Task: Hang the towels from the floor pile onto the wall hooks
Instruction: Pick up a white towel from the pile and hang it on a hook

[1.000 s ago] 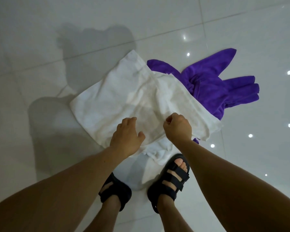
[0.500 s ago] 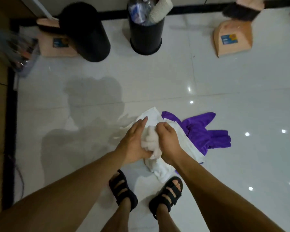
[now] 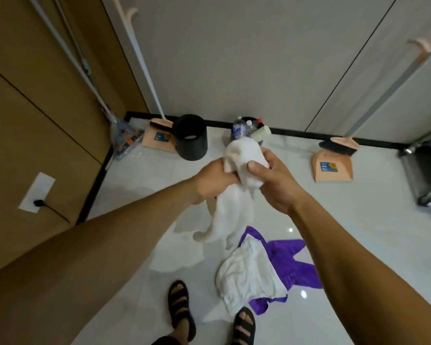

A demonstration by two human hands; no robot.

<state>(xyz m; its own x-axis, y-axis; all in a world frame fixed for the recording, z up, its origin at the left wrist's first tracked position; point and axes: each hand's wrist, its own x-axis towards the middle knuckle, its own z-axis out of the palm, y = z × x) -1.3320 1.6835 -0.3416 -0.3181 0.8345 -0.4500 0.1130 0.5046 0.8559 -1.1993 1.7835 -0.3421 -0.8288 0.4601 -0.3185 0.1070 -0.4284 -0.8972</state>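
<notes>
— What's around you?

— A pale wall (image 3: pixel 234 58) fills the upper middle of the frame, brown panels the upper left, and a glossy white tiled floor (image 3: pixel 358 232) runs across the bottom. Along the skirting stand a black bin (image 3: pixel 190 138), two dustpans with brushes and a second bin holding bottles. I can't see any hooks for certain; two peach-coloured curved pieces near the top edge may only be the broom handles.

— And the pile?

— Lower centre, just beside my right sandal: a crumpled white towel on the floor (image 3: pixel 246 272) lying over a purple towel (image 3: pixel 294 260).

— Which step are you on?

— I'd say the first lift. One white towel (image 3: pixel 234 195) is up off the floor at mid-frame, its tail dangling above the pile without touching it.

— Your hands?

— Both are closed on it. My left hand (image 3: pixel 215 179) bunches the cloth from the left; my right hand (image 3: pixel 274 178) pinches the top fold, thumb across the front.

— Next?

— Probably find an edge or a loop, raise my gaze to locate a hook, and carry it over.
</notes>
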